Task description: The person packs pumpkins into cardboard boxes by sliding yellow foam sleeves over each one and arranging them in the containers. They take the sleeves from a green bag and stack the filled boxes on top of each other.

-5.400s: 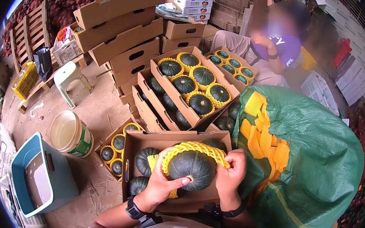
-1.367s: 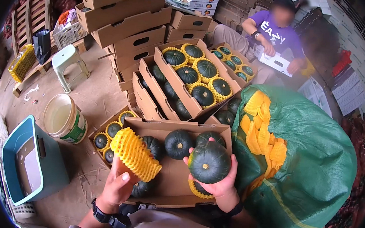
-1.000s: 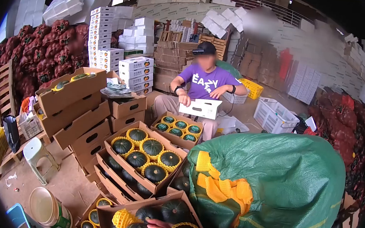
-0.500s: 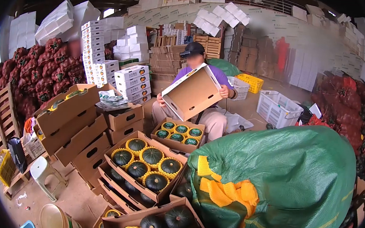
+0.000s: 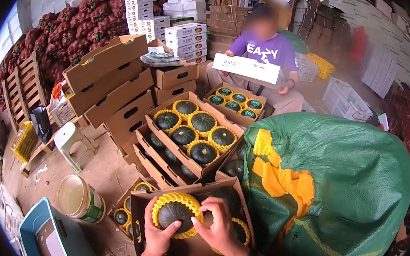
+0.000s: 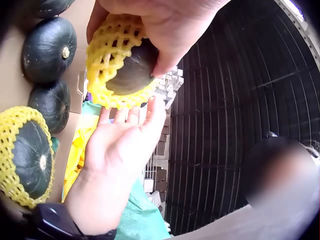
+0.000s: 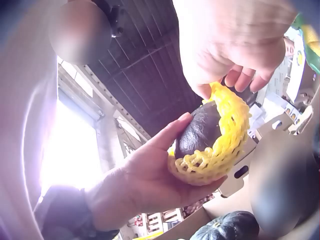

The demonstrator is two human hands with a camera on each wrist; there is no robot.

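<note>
A dark green pumpkin (image 5: 175, 214) sits in a yellow foam net (image 5: 189, 201), held over an open cardboard box (image 5: 192, 255). My left hand (image 5: 157, 239) grips it from the left, thumb across the dark skin. My right hand (image 5: 220, 230) pinches the net's rim on the right side, as the right wrist view shows with the net (image 7: 232, 130) drawn up between thumb and fingers. In the left wrist view a netted pumpkin (image 6: 32, 160) and bare pumpkins (image 6: 49, 50) lie in the box.
Stacked boxes of netted pumpkins (image 5: 202, 121) stand ahead. A green sack (image 5: 337, 190) with yellow nets (image 5: 284, 180) is at the right, a bucket (image 5: 73, 197) and blue tub (image 5: 46, 236) at the left. A seated person (image 5: 264, 50) holds a white box (image 5: 246, 70).
Compared with half a second ago, the head view has tilted down, bringing both hands and the netted pumpkin into sight. The seated person's white box has turned and now shows its printed side.
</note>
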